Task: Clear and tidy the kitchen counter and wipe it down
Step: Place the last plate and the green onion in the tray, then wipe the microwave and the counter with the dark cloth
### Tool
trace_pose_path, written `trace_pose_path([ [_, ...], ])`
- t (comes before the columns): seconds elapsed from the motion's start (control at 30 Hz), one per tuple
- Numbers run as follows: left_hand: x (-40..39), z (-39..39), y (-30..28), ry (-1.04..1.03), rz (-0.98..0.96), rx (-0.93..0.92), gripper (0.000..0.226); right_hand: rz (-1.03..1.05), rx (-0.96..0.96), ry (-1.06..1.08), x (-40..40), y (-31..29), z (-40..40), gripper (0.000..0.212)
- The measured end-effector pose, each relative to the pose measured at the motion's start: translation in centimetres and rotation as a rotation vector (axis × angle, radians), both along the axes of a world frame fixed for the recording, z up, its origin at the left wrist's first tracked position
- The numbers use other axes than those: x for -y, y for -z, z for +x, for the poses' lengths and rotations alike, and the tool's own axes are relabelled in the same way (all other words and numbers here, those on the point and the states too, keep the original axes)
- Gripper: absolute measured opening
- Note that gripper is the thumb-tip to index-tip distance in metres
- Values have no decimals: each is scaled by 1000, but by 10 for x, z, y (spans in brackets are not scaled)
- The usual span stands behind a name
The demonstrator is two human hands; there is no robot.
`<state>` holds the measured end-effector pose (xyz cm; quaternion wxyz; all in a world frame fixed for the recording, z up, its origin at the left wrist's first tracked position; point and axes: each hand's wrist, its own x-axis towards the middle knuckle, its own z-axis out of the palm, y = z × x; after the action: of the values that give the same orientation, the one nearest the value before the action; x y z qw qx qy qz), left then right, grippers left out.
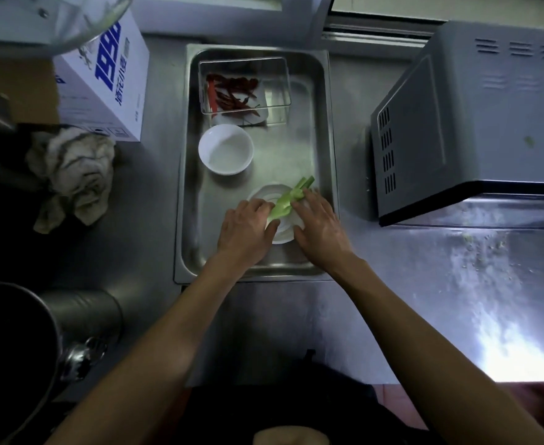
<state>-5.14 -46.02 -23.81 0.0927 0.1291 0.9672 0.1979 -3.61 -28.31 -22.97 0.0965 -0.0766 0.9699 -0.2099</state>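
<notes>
A: The steel surface (408, 284) is seen from straight above, streaked with glare at four o'clock and flecked with small green scraps near three o'clock.

B: And a grey microwave (476, 123) is parked on it at two o'clock, its vented top turned to the camera.

A: Dead centre, a deep steel tray (323, 130) is laid lengthwise, twelve to six. Everything being handled is found inside it.

B: At ten o'clock a white carton (103, 88) with blue lettering can be made out, and a crumpled, grey-streaked cloth (71, 178) is slumped just below it, at nine. A dark pot (17, 342) is caught at seven o'clock, partly cut off by the edge.

A: Back in the tray: at its twelve o'clock end a clear plastic box (277, 85) is set, with dried red chillies (232, 91) heaped in its left half.

B: Just below that, a white bowl (225, 149) is stood upright, nothing to be seen in it.

A: At the six o'clock end a white plate (266, 195) is largely covered by both hands. Pale green vegetable stalks (293, 197) are laid across it, tips pointed towards one o'clock.

B: The left hand (245, 232) is curled over the plate's left rim, fingertips touching the stalks. The right hand (319, 226) is spread on the right side, fingers fairly straight and pressed against the stalks. Whether the stalks are truly gripped by the left cannot be told.
</notes>
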Motion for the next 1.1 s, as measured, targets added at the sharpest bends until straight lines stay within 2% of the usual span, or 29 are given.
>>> trace_pose_path([
  [0.33,-4,21,-28,141,-83,-59,43,47,-78,42,-17,-25,35,47],
  [0.57,-43,45,-56,250,-152,-108,44,72,-116,127,-60,-54,71,44],
  [0.9,-166,131,-84,379,-130,-171,48,25,-100,330,-183,-66,185,56],
  [1.1,-259,196,-92,442,-20,-183,45,20,-68,458,-269,-69,275,56],
])
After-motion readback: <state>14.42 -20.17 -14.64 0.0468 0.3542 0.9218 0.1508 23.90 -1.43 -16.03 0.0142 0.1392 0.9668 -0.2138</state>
